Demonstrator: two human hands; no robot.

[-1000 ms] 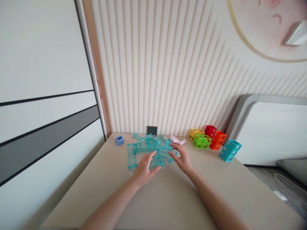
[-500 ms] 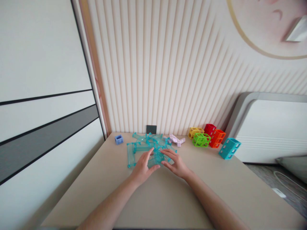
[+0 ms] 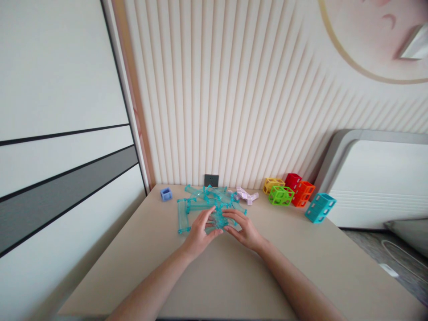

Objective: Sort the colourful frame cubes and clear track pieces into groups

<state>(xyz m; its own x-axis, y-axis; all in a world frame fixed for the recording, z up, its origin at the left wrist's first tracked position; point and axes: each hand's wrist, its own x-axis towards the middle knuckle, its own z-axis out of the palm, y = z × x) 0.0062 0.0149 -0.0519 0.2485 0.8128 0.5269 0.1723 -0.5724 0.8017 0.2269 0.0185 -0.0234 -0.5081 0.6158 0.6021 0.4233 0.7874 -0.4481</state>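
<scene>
While the left hand (image 3: 199, 234) and right hand (image 3: 246, 231) curve about it, a translucent teal track piece (image 3: 219, 219) sits before the black wall socket (image 3: 211, 180)
Thumbs stand apart from fingers, but I cannot tell if they grip; even, light pressure from both sides, without nudging the other tracks (image 3: 192, 191) nearer the socket, should steady it

both hands (image 3: 198, 235) (image 3: 248, 232) facing inward, fingers (image 3: 234, 215) curved, forearms (image 3: 163, 275) angled forward
</scene>
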